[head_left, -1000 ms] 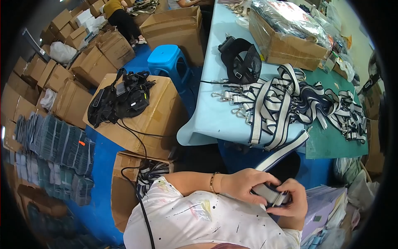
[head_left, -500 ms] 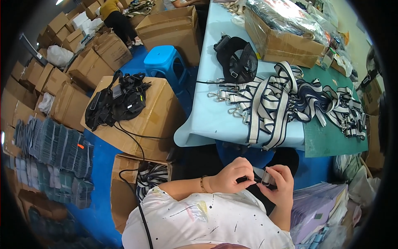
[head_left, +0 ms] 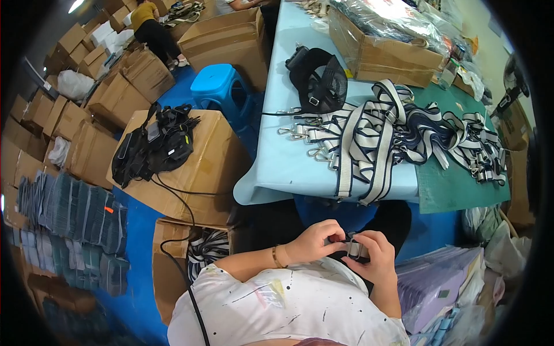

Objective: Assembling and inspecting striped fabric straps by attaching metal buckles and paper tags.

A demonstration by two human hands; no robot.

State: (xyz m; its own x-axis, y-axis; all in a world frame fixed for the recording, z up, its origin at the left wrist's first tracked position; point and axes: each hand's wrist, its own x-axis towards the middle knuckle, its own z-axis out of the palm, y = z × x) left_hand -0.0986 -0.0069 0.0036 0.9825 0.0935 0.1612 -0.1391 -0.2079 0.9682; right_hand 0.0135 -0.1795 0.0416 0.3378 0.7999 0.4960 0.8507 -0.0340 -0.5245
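Note:
Above my lap, my left hand (head_left: pixel 314 243) is closed in a pinch, thumb against fingers, at the dark-edged end of a webbing strap. My right hand (head_left: pixel 374 255) grips the same white-and-navy webbing strap (head_left: pixel 356 252) where a metal slide buckle shows between thumb and fingers. The two hands nearly touch, and the fingers hide most of the strap. On the table beyond them lies a heap of similar striped straps (head_left: pixel 369 135) with metal snap hooks, some hanging at the table's front edge.
The light-blue table (head_left: pixel 268 167) bears a black cap (head_left: pixel 317 81), a green cutting mat (head_left: pixel 461 193) and a plastic-covered carton (head_left: pixel 381 57). Left stands a carton with black gear (head_left: pixel 156 144), its cable running over my shirt. A blue stool (head_left: pixel 213 81) and another person (head_left: pixel 151 29) are farther off.
My hands have drawn closer together, with the right hand and its buckle moving left toward the left fingertips. The whole view has shifted slightly.

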